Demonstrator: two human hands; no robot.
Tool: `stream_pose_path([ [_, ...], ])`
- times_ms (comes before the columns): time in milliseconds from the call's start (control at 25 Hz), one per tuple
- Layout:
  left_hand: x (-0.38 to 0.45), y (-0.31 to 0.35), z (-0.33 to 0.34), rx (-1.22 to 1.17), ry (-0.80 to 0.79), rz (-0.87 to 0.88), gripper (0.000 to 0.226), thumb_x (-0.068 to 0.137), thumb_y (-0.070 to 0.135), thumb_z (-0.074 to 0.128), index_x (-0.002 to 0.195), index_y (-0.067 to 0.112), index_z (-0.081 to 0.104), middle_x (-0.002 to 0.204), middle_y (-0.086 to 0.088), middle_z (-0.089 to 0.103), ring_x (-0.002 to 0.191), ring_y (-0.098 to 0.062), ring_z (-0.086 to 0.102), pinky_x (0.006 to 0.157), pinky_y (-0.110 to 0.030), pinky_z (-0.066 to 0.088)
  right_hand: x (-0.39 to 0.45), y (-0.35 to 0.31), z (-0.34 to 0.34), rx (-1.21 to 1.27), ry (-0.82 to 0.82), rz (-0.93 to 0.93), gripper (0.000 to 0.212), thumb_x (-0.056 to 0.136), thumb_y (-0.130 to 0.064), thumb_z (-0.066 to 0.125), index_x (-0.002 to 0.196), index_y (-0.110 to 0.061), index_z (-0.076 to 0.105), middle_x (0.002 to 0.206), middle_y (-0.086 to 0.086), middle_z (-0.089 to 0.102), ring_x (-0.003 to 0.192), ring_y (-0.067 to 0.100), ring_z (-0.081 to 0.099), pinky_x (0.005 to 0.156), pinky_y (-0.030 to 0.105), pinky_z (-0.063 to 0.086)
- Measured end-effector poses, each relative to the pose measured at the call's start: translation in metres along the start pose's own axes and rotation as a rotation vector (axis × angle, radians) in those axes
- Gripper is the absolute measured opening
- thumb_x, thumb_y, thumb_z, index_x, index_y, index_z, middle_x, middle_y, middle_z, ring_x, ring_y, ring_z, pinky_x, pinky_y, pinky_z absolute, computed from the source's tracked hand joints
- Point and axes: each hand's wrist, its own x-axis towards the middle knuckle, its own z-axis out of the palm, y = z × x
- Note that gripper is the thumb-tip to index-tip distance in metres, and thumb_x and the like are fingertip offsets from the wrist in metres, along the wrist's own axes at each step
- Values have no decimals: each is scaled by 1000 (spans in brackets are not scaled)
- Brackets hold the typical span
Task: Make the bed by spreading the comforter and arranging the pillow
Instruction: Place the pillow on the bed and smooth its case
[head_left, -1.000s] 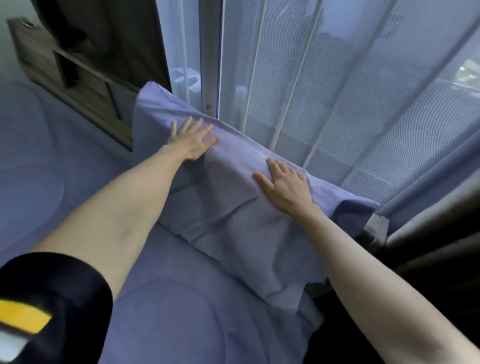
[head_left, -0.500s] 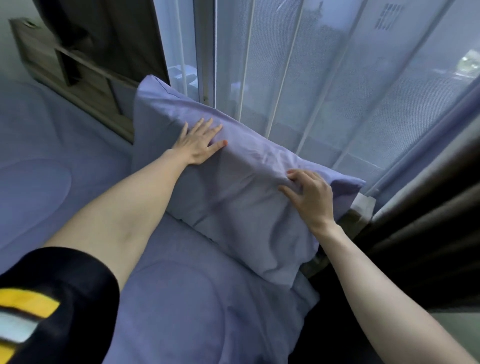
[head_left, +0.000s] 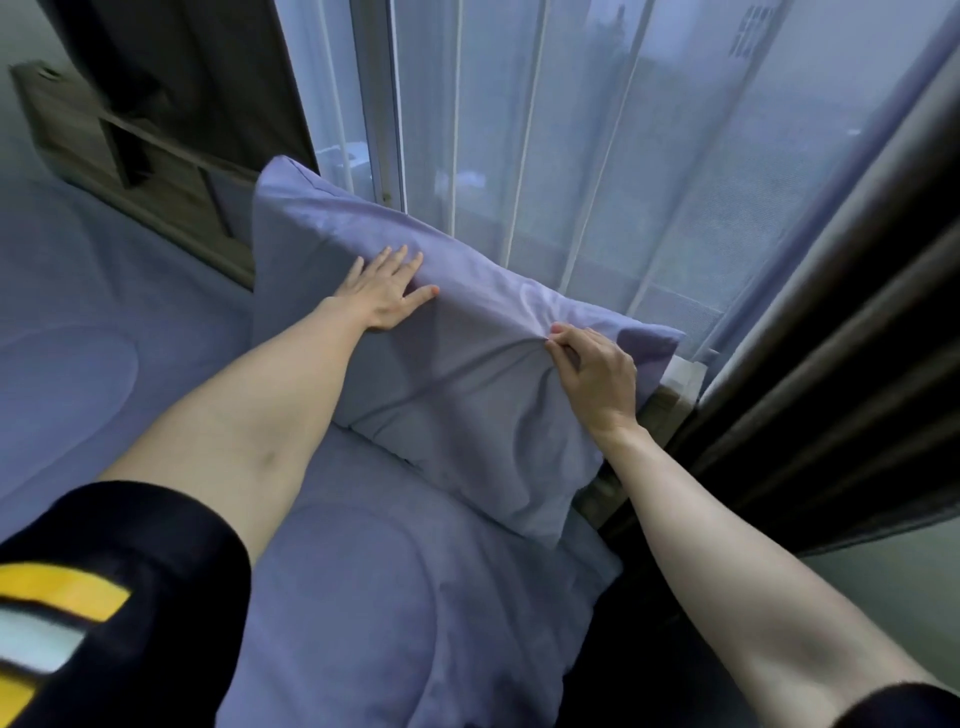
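A lavender pillow (head_left: 457, 395) leans upright against the sheer curtain at the head of the bed. My left hand (head_left: 387, 291) lies flat on the pillow's upper face, fingers spread. My right hand (head_left: 597, 374) pinches a fold of the pillowcase near the pillow's right end, fingers curled on the fabric. The lavender comforter (head_left: 374, 613) lies spread over the bed below the pillow and to the left.
Behind the pillow hangs a sheer white curtain (head_left: 597, 156) over the window. A dark heavy curtain (head_left: 841, 364) hangs at the right. At the upper left stands a wooden headboard shelf (head_left: 130, 156). The bed's right edge drops into a dark gap.
My right hand slid toward the pillow's right end and went from flat to pinching the pillowcase. My left hand stayed flat on the upper part. The pillow now stands more upright.
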Motion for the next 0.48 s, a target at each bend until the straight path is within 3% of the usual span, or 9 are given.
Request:
stream_pose_path([
  [120,-7,7,-3,15,-6,-5,74,95,63,19,155,23,3,163,0,-3,150,-18,-4,121,-45,-1,0,1,-7,-34,-63,0,22,94,-28,58,106,-15,70,118,-2,69,112,22,63,90,33,48],
  [240,-28,21,-4,11,-20,7,75,95,62,21,155,20,4,163,0,-1,150,-18,-3,121,-45,0,-6,1,-16,-96,-332,-2,48,97,-32,52,140,-13,48,148,7,45,141,23,36,114,38,31],
  [360,-66,39,-6,33,-38,32,74,96,60,21,155,17,7,163,-1,1,150,-18,-1,121,-45,1,-22,-3,-37,-199,-518,91,70,98,-41,45,154,-10,15,161,6,15,149,24,10,121,36,14],
  [480,-112,60,-7,69,-65,71,74,97,60,21,155,17,8,163,-1,3,150,-18,0,121,-44,2,-49,-10,-68,-320,-592,124,72,100,-43,39,154,-7,8,162,9,6,150,26,5,121,36,9],
])
